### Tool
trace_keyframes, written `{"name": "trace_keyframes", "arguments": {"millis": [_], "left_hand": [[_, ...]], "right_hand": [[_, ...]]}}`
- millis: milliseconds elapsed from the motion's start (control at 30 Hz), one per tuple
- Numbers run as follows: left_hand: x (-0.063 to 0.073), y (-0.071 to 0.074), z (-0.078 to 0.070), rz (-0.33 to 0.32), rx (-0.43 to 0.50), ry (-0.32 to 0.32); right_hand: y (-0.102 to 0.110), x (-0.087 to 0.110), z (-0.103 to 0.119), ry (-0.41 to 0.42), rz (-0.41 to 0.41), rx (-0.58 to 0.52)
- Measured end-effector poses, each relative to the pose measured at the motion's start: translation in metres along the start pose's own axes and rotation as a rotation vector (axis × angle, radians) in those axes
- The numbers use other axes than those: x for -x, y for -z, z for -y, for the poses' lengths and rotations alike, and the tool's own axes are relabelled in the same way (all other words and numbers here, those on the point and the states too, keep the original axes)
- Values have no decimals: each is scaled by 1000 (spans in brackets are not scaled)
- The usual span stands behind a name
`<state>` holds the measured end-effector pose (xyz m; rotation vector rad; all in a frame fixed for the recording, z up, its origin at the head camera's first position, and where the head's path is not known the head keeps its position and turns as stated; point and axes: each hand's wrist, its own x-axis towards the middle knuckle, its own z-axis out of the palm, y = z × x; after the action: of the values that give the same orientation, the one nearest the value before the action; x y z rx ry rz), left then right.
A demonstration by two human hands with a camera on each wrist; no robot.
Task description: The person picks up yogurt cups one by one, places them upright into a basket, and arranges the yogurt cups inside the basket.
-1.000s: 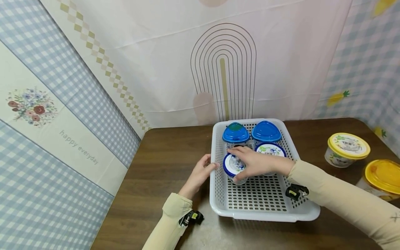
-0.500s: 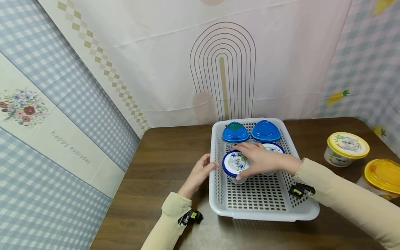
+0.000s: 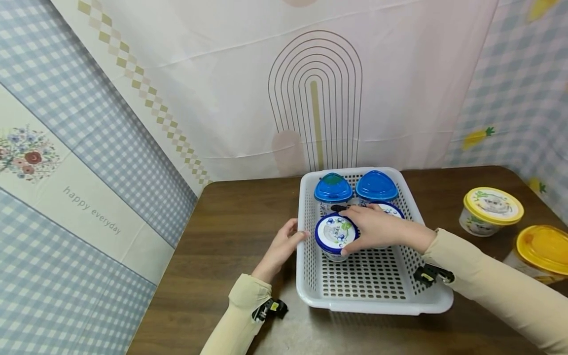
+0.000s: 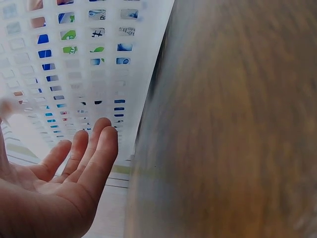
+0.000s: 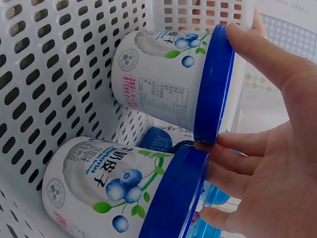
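Fingers of the right hand [image 3: 379,229] pinch one blue-rimmed tub [image 3: 335,233] inside the basket [image 3: 377,306] with a matching tub [image 3: 392,210] and two blue-lidded containers [image 3: 377,186], two yellow-lidded ones [image 3: 492,204] right of it, the left hand [image 3: 279,249], loosely straight-fingered, at its left rim.

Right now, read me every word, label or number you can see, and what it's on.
"happy everyday": checked wall cloth.
"Blueberries": lower blueberry tub, right wrist view.
"牛奶皮子": same tub, partly on upper blueberry tub.
Too small or blurred: their other print, yellow-lidded tub.
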<state>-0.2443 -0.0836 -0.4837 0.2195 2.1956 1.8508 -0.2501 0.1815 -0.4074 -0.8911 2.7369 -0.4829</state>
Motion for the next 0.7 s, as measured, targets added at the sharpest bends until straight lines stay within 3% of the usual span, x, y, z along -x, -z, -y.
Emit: {"name": "trace_keyframes", "arguments": {"millis": [200,267,500,700], "left_hand": [[3,0,-7,9,9,4],[-3,1,3,7,13,5],[-3,1,5,12,26,6],[7,0,-15,30,19,11]], "right_hand": [[-1,1,1,-1,10,-11],[-1,2,2,-1,12,-14],[1,0,2,-19,41,-30],[1,-2,0,-20,51,-37]]}}
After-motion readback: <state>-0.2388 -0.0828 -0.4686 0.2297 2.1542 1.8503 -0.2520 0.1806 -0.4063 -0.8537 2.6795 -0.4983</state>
